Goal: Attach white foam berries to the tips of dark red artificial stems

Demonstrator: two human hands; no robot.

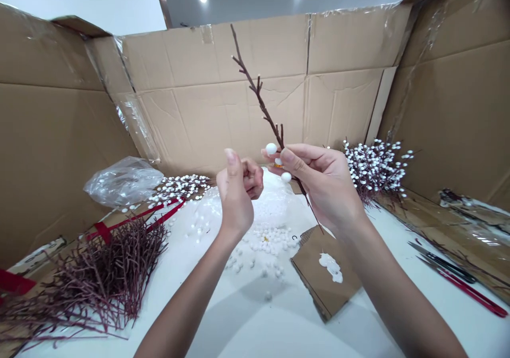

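My right hand (pixel 332 180) pinches a dark brown artificial twig (pixel 261 100) between thumb and fingers. The twig leans up and to the left, with short bare stubs along its upper part. White foam balls (pixel 286 177) sit on it close to my fingertips. Just left of it, apart from the twig, my left hand (pixel 238 188) is closed with its thumb raised. Its curled fingers hide whatever they may hold. Below both hands, loose white balls (pixel 274 239) lie scattered over the white table. A piece of cardboard (pixel 319 294) bears a blob of white glue (pixel 331 267).
Bare brown twigs (pixel 119 267) are heaped at left, near red ribbon (pixel 103 233) and a clear plastic bag (pixel 123 180). White-balled branches (pixel 376 167) stand at right; more (pixel 183 187) lie left. Tweezers (pixel 462 286) rest at right. Cardboard walls (pixel 223 113) surround the table.
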